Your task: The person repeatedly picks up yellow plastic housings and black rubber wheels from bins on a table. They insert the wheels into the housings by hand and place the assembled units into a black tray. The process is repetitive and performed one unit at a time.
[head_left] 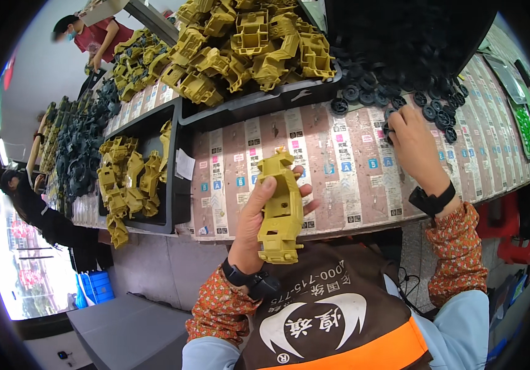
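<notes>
My left hand [259,213] is wrapped round an olive-yellow plastic toy vehicle body [288,206], held upright over the table's front edge. The thumb lies across its side, and the fingertips show on the other side. At the near edge of a heap of black toy wheels [422,80], my right hand [414,139] points down with its fingers bent together. A dark wheel [390,137] shows at those fingertips, partly hidden by them. Several loose wheels lie just beyond and to the right of that hand.
A black tray [259,110] piled with yellow bodies stands at the back. Another black tray [182,191] with several bodies is on the left. Dark parts [83,148] line the far left table, where two people stand. Green pieces [527,126] lie at the right.
</notes>
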The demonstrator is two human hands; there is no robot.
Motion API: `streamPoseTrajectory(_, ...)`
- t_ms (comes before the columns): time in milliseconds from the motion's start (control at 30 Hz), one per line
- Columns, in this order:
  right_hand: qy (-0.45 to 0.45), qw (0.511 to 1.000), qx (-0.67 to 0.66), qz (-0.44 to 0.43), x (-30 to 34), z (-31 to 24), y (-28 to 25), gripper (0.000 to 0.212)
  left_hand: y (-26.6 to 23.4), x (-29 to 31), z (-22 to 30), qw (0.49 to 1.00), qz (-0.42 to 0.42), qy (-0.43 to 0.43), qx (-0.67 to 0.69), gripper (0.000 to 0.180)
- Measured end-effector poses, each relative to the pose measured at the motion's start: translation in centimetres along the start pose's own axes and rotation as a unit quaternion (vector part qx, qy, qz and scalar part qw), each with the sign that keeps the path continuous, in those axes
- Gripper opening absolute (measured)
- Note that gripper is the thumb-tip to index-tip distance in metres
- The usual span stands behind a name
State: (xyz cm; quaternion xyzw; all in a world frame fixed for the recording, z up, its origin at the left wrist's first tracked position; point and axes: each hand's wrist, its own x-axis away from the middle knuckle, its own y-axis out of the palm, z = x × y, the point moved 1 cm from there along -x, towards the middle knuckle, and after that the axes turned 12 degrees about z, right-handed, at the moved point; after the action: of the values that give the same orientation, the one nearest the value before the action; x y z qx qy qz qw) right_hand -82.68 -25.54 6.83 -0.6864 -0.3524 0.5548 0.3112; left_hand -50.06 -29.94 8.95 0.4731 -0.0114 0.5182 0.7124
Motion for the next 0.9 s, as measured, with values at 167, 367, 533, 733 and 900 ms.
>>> streamPoseTrajectory(167,0.013,1.000,0.008,0.000,1.5,-1.0,0.0,0.031,-0.4,0.2,-0.1,1.000,-0.006,0.007,-0.022,0.060)
streamPoseTrajectory(367,0.057,0.998,0.010,0.022,2.9,-0.9,0.0,0.037,-1.3,0.0,-0.5,1.000,-0.006,-0.004,-0.020,0.061)
streamPoseTrajectory(533,0.060,0.997,-0.056,-0.002,4.0,-2.4,-1.2,0.029,-2.4,-0.1,-0.9,0.999,-0.008,-0.016,-0.035,0.069)
streamPoseTrajectory(733,0.277,0.887,-0.346,-0.127,3.4,-6.8,-2.2,0.016,-1.0,0.4,-1.6,0.992,-0.029,0.044,-0.112,0.074)
streamPoseTrajectory(900,0.402,0.696,-0.576,-0.147,4.3,-13.1,-0.3,0.022,0.1,0.9,-3.0,0.988,-0.036,0.070,-0.131,0.075)
